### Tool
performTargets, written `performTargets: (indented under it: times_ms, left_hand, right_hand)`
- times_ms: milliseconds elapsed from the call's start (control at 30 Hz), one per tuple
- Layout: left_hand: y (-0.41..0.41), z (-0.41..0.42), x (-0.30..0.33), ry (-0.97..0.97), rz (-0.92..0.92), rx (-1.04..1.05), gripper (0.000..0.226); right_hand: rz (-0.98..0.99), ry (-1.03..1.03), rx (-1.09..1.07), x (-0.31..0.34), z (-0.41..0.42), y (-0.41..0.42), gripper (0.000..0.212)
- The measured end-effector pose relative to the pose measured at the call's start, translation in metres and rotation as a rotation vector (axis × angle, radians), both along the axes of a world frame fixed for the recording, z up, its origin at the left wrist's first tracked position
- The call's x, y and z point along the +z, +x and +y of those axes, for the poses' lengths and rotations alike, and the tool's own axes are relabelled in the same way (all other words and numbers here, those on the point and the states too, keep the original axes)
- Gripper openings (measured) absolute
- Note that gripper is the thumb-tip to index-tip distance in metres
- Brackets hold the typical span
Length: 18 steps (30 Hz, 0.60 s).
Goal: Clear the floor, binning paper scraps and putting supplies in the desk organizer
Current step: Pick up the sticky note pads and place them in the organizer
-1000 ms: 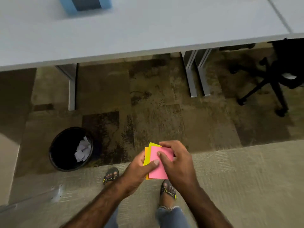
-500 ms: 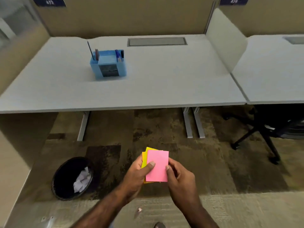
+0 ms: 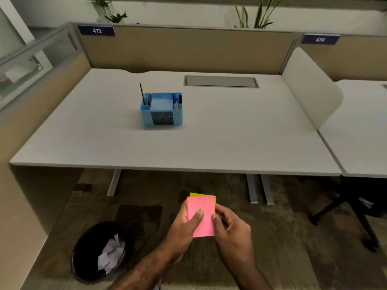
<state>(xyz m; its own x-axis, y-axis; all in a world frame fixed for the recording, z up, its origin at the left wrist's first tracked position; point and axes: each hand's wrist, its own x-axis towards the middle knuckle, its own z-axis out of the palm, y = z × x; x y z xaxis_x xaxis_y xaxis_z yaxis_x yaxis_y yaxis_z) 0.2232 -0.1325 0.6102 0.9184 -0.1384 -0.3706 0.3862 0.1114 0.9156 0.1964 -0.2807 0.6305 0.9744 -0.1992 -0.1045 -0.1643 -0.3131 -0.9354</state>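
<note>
Since half a second ago the view has lifted: the desk now fills the upper frame and both hands sit lower. Left hand [image 3: 181, 229] grips the sticky notes [image 3: 201, 214] with its thumb pressed across the pink top sheet; right hand [image 3: 232, 229] pinches their right edge. Yellow and orange sheets peek out behind the pink. Below left stands the black bin [image 3: 83, 256], holding crumpled paper scraps [image 3: 111, 255]. On the desk [image 3: 230, 132], well apart, sits the blue desk organizer [image 3: 161, 108], pens upright in its side slots. Partition labels read "473" [image 3: 97, 30] and "474" [image 3: 319, 39]. An office chair [image 3: 356, 210] is cut off at right.
</note>
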Motion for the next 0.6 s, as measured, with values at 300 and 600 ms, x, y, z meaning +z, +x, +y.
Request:
performTargets:
  times_ms: [300,600]
  left_hand:
    - [0.105,0.097,0.026,0.111,-0.167,-0.033,0.023]
    - [0.191,0.164,0.061,0.252,-0.306,-0.074,0.022]
  right_hand:
    - [-0.016,0.045,-0.066,0.028,0.082,0.101,0.024]
    - [-0.061,0.031,-0.070,0.054,0.149,0.174,0.021]
